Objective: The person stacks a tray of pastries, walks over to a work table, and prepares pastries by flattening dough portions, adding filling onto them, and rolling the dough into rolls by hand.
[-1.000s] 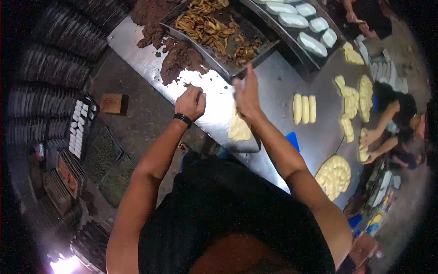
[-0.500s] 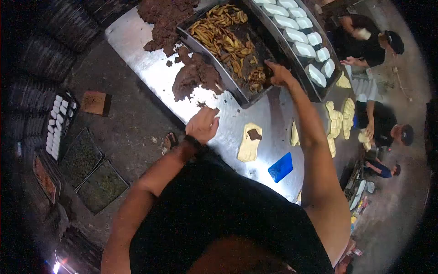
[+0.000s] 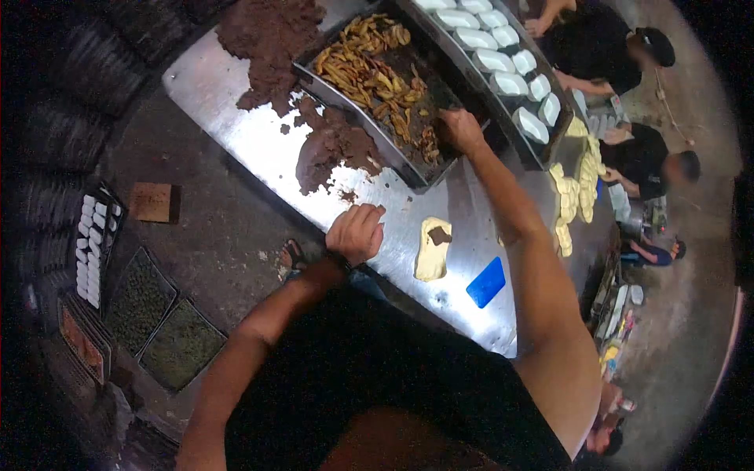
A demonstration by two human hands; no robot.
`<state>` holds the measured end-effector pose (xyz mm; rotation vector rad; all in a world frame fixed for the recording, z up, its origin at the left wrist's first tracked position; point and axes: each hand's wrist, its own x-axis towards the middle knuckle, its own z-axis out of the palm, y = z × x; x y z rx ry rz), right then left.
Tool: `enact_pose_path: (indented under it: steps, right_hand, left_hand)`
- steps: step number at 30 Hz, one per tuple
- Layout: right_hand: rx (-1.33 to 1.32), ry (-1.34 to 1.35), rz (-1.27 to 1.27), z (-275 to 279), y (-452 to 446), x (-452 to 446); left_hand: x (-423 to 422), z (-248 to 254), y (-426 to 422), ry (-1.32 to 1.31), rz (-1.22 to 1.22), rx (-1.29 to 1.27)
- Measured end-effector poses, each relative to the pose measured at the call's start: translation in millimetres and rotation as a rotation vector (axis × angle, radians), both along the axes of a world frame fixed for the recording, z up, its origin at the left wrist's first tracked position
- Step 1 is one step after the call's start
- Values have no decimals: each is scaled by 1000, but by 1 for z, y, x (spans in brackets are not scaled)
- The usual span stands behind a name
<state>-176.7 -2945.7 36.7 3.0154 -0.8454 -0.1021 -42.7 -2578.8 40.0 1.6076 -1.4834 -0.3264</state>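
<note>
My right hand (image 3: 462, 132) reaches over the near right corner of a metal tray (image 3: 408, 174), its fingers closed beside the brown banana-like slices (image 3: 375, 74); what they pinch is too small to name. Near the table edge is my left hand (image 3: 357, 233), its fingers curled and the palm hidden. A flattened piece of pale dough (image 3: 430, 259) lies between my arms, with a dab of brown paste (image 3: 440, 235) on its upper part. Beside it rests a blue scraper (image 3: 486, 282). A mound of brown paste (image 3: 334, 145) sits left of the tray.
White containers (image 3: 505, 84) fill a second tray at the upper right. Pale dough pieces (image 3: 565, 200) lie farther right, near co-workers in dark clothes (image 3: 593, 47). Green-filled trays (image 3: 182, 345) and a brown block (image 3: 153, 202) are on the floor at left.
My right hand has moved from beside the dough to the slices in the tray. The dough, earlier partly under my forearm, now shows with paste on it. The view has shifted.
</note>
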Motion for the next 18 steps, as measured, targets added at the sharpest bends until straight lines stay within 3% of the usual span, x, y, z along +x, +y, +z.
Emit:
enact_pose_path:
  steps: [1,4,8,10,12,16,18]
  right_hand:
    - [-25,-6,-17,2,-6,5]
    - [187,-384,-80,34,-1,-6]
    - [951,-403,-314,101,32,-30]
    - [1069,-522,-292,106,53,-52]
    - [1214,-470,-220,117,76,-76]
    - [641,-359,164,81,138,-114]
    - [391,-351,154,63,198,-117]
  left_hand:
    - [-2,-3,-1,16,26,-2]
    - [-6,-9,-2,-24,90,-61]
    - [-13,-13,-1,-21,162,-108]
    - [-15,-16,-2,-60,182,-123]
    - [-17,-19,-2,-89,201,-72]
    - [-28,-12,-6,-99,275,-82]
    - [-38,-12,-7,-107,251,-63]
